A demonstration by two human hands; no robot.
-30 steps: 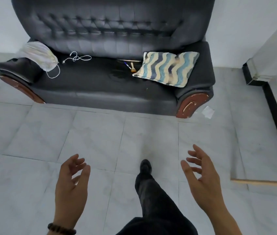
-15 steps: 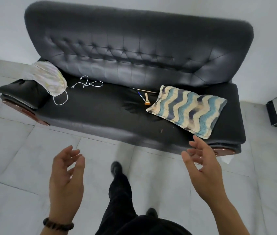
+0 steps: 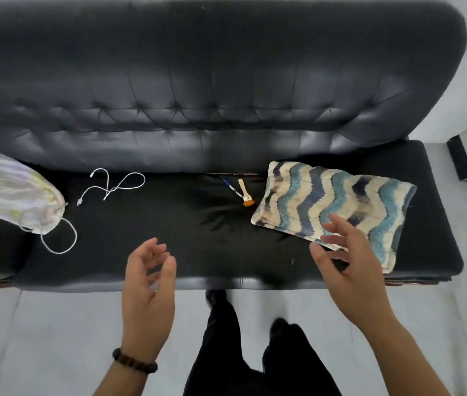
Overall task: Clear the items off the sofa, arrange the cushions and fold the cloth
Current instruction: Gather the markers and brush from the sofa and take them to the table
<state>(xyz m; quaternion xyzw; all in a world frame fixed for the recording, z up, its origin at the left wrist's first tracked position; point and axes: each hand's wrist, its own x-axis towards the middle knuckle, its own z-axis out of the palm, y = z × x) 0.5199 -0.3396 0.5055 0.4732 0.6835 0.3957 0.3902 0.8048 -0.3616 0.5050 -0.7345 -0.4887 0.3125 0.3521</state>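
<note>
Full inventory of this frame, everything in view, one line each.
sofa: 1, black tufted leather, upper frame
wavy-striped cushion: 1, blue-cream, seat's right end
cable: 1, white, seat's left part
drawstring bag: 1, whitish, armrest at image left
pen: 1, blue, mid-seat near backrest
brush: 1, wood handle, orange bristles, beside pen
floor: grey tiles, before sofa
legs: 2, black trousers, bottom centre
bracelet: 1, dark beads, left wrist
left hand: open, empty, over seat's front edge
right hand: open, empty, over cushion's near edge

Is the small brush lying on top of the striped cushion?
No, the small brush lies on the black sofa seat, just left of the striped cushion and beside a pen.
</note>
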